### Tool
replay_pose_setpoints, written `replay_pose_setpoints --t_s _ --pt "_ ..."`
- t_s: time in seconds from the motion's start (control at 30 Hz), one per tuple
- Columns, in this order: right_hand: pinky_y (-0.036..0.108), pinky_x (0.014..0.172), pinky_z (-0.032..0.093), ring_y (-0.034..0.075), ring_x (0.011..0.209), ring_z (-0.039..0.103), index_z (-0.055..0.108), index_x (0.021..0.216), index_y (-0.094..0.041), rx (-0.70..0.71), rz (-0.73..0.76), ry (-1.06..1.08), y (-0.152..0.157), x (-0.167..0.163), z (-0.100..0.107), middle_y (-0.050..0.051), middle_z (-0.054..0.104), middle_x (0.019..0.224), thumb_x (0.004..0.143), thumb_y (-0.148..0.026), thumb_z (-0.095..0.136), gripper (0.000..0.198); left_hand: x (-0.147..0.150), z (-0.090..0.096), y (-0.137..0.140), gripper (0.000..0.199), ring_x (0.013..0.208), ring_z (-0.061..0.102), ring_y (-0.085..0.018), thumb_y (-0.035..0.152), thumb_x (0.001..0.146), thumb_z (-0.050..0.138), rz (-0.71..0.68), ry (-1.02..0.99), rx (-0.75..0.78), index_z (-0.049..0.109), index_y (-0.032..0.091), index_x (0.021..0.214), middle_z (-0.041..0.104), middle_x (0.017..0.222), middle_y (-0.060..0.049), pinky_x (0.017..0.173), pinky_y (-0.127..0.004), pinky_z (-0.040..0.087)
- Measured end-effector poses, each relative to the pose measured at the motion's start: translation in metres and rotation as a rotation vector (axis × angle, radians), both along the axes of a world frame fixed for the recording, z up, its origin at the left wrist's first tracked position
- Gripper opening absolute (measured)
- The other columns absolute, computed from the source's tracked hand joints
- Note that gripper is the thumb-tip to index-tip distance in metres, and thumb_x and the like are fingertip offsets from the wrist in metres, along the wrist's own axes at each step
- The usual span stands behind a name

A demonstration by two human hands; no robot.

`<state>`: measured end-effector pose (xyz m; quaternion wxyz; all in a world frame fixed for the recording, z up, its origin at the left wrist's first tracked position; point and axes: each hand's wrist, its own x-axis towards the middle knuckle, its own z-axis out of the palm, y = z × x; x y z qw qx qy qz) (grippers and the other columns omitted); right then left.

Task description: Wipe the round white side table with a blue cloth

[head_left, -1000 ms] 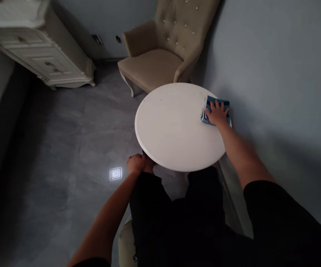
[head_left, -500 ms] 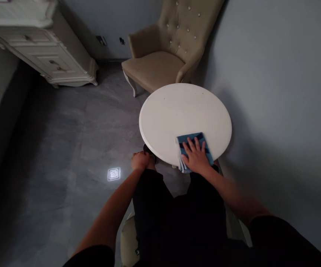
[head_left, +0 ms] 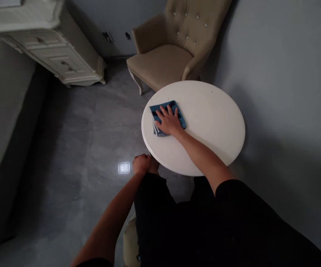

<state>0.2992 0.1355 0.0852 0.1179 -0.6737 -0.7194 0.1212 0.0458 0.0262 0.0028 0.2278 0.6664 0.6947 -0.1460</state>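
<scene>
A folded blue towel [head_left: 155, 110] with dark stripes and white edges lies on the left part of a round white table [head_left: 213, 122]. My right hand [head_left: 168, 120] rests flat on top of it, fingers spread, pressing it to the tabletop. The right forearm reaches across the table's near side. Below the table's left rim, my left hand [head_left: 142, 164] is closed and rests by my left knee. I can see nothing in it, though its fingertips are partly hidden.
Behind the table stands a beige tufted armchair [head_left: 160, 63]. A cream cabinet [head_left: 66, 55] with drawers is at the upper left, beside a grey bed-like block [head_left: 7, 107]. A grey wall [head_left: 283, 92] rises on the right. A bright square light pattern [head_left: 123, 168] shows on the floor.
My right hand has slid the towel from the table's near right edge to its left side. My left hand stays by the knee. The view has shifted slightly.
</scene>
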Motion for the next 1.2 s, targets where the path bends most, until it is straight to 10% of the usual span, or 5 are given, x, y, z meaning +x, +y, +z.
replay_pose_setpoints --t_s 0.2,0.4,0.67,0.93,1.2 --pt "0.087 0.135 0.009 0.049 0.176 0.014 0.037 0.183 -0.021 -0.156 -0.258 -0.132 0.009 0.110 -0.001 0.012 0.022 0.192 0.117 -0.056 0.036 0.075 0.002 0.004 0.000 0.053 0.127 0.076 -0.041 0.038 0.110 0.043 -0.014 -0.011 -0.004 0.089 0.014 0.122 0.083 0.127 -0.025 0.103 -0.048 0.059" --pt "0.087 0.134 0.014 0.049 0.175 0.015 0.035 0.183 -0.020 -0.185 -0.471 -0.223 -0.111 0.180 0.005 0.015 0.021 0.192 0.118 -0.059 0.028 0.076 0.000 0.001 -0.007 0.053 0.128 0.074 -0.041 0.040 0.110 0.043 -0.055 -0.031 0.025 0.088 0.014 0.122 0.083 0.126 -0.024 0.104 -0.048 0.058" --pt "0.086 0.134 0.017 0.049 0.176 0.014 0.039 0.181 -0.018 -0.228 -0.467 -0.329 -0.252 0.097 0.008 0.014 0.021 0.192 0.118 -0.055 0.032 0.073 -0.002 -0.001 -0.013 0.055 0.126 0.074 -0.041 0.043 0.110 0.042 -0.098 -0.072 0.032 0.088 0.014 0.120 0.083 0.125 -0.024 0.104 -0.048 0.057" --pt "0.085 0.137 0.006 0.050 0.176 0.014 0.047 0.178 -0.021 -0.091 -0.174 -0.120 -0.177 -0.002 0.009 0.013 0.028 0.190 0.115 -0.055 0.048 0.071 -0.010 0.001 -0.011 0.053 0.129 0.074 -0.041 0.038 0.110 0.041 -0.035 -0.074 0.040 0.087 0.014 0.123 0.082 0.131 -0.024 0.105 -0.047 0.057" --pt "0.072 0.142 0.017 0.040 0.171 0.034 0.068 0.158 -0.015 0.021 -0.173 0.242 -0.152 0.001 0.026 0.016 0.054 0.176 0.112 -0.037 0.056 0.053 -0.007 0.039 -0.041 0.040 0.133 0.071 -0.031 0.032 0.109 0.046 0.003 -0.279 0.256 0.084 0.019 0.110 0.082 0.130 -0.019 0.119 -0.041 0.049"
